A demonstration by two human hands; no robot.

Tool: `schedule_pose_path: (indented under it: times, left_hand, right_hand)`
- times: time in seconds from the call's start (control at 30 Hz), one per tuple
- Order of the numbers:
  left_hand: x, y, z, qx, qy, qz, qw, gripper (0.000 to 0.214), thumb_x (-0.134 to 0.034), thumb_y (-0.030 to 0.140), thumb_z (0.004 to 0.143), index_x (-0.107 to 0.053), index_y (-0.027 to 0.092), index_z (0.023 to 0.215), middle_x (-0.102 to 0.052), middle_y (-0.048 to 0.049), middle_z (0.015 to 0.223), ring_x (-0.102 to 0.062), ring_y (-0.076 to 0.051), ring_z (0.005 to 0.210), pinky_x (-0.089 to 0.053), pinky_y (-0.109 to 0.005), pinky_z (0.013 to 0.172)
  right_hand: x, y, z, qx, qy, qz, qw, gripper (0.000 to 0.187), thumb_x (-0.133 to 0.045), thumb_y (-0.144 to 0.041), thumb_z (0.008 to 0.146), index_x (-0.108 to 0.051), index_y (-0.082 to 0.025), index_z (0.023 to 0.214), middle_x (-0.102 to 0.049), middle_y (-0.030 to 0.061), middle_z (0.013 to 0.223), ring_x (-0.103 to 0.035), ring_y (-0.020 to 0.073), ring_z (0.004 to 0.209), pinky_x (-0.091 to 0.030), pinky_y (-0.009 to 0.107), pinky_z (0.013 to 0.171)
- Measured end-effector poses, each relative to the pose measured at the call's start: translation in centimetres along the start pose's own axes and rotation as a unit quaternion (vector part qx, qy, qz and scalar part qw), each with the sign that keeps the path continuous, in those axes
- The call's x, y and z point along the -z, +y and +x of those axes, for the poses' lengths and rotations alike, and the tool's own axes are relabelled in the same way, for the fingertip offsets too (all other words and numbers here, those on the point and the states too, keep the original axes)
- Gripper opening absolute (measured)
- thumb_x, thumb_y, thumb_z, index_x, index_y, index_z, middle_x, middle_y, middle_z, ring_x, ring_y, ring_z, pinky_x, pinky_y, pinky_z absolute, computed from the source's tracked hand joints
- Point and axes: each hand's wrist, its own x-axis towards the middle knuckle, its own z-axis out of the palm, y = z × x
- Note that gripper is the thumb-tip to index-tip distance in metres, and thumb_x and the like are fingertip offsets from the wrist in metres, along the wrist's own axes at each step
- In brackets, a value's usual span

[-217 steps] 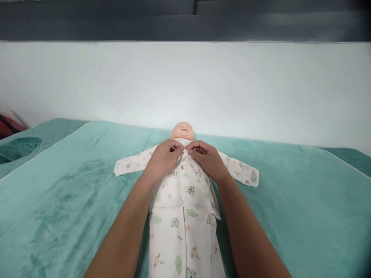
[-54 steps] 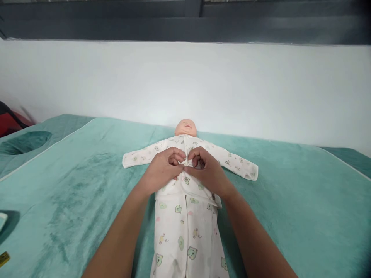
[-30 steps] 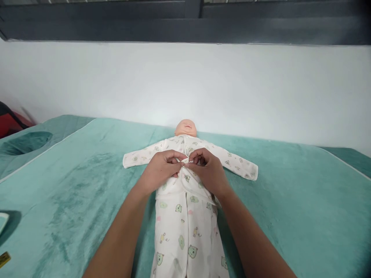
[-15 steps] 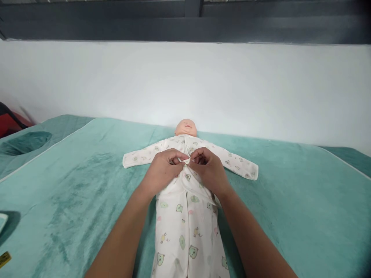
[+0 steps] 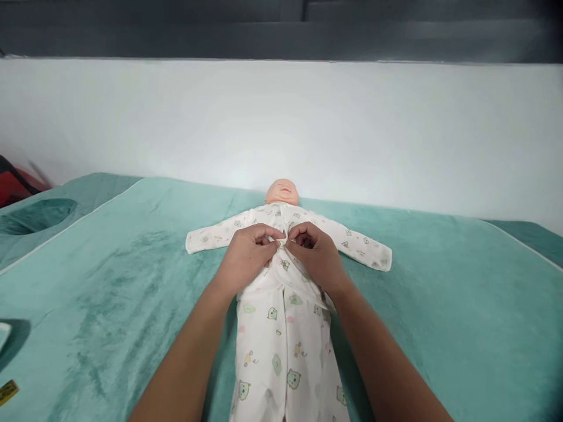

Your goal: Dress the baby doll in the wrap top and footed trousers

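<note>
A baby doll (image 5: 282, 191) lies on its back on a teal blanket (image 5: 440, 305), dressed in a white sleepsuit (image 5: 281, 346) printed with small green bears, sleeves spread out to both sides. My left hand (image 5: 246, 255) and my right hand (image 5: 317, 255) meet over the doll's chest. Each pinches an edge of the sleepsuit's front opening, fingers curled, fingertips almost touching at the middle. My forearms run down either side of the doll's legs.
A white wall (image 5: 281, 129) stands just behind the doll's head, with a dark window frame above. A round hole (image 5: 37, 208) dips into the teal surface at far left. Something red and black (image 5: 11, 184) sits beyond it. A small yellow tag (image 5: 7, 391) lies at the lower left edge.
Since 7.2 s ago my hands have moved from the collar down to the chest. Over the last second they have stayed there, pinching the fabric edges together with small finger movements.
</note>
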Motion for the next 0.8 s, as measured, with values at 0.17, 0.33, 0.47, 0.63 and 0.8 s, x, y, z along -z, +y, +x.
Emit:
schedule_pose_path:
  times: [0.17, 0.33, 0.47, 0.63, 0.8]
  left_hand:
    - [0.08, -0.10, 0.16, 0.014, 0.000, -0.032, 0.999, 0.014, -0.061, 0.026, 0.075, -0.067, 0.021, 0.087, -0.053, 0.0070, 0.051, -0.050, -0.008, 0.045, -0.038, -0.019, 0.048]
    - [0.16, -0.21, 0.17, 0.021, 0.000, -0.027, 0.999, 0.013, -0.062, 0.029, 0.075, -0.067, 0.020, 0.083, -0.055, 0.0059, 0.052, -0.052, -0.008, 0.046, -0.037, -0.019, 0.047]
    - [0.19, -0.13, 0.16, 0.024, -0.003, -0.013, 1.000, 0.015, -0.060, 0.028, 0.075, -0.067, 0.019, 0.085, -0.054, 0.0055, 0.051, -0.052, -0.009, 0.046, -0.036, -0.020, 0.046]
    - [0.12, -0.17, 0.18, 0.026, 0.002, -0.004, 1.000, 0.015, -0.058, 0.025, 0.072, -0.067, 0.019, 0.082, -0.053, 0.0056, 0.050, -0.051, -0.009, 0.046, -0.037, -0.020, 0.047]
    - [0.09, -0.25, 0.16, 0.016, 0.005, 0.000, 1.000, 0.015, -0.056, 0.023, 0.070, -0.067, 0.020, 0.080, -0.051, 0.0061, 0.049, -0.050, -0.009, 0.046, -0.036, -0.020, 0.048]
  right_hand:
    - [0.09, -0.10, 0.02, 0.002, -0.001, -0.006, 1.000, 0.007, -0.062, -0.024, 0.076, -0.058, -0.021, 0.080, -0.047, -0.0054, 0.066, -0.042, 0.0092, 0.061, -0.033, 0.023, 0.058]
    - [0.11, -0.13, 0.00, 0.008, -0.003, -0.004, 1.000, 0.008, -0.062, -0.026, 0.076, -0.058, -0.020, 0.080, -0.046, -0.0051, 0.067, -0.042, 0.0095, 0.062, -0.033, 0.024, 0.059]
    - [0.07, -0.08, 0.00, 0.007, -0.005, -0.003, 1.000, 0.008, -0.062, -0.025, 0.075, -0.058, -0.021, 0.079, -0.046, -0.0050, 0.067, -0.042, 0.0097, 0.061, -0.033, 0.024, 0.059]
    - [0.01, -0.14, -0.04, 0.008, -0.002, -0.011, 1.000, 0.006, -0.061, -0.024, 0.075, -0.058, -0.021, 0.079, -0.047, -0.0041, 0.067, -0.043, 0.0105, 0.062, -0.034, 0.025, 0.059]
    - [-0.07, -0.14, -0.05, 0.007, 0.001, -0.017, 1.000, 0.006, -0.060, -0.021, 0.074, -0.058, -0.021, 0.079, -0.048, -0.0045, 0.067, -0.043, 0.0104, 0.062, -0.034, 0.024, 0.059]
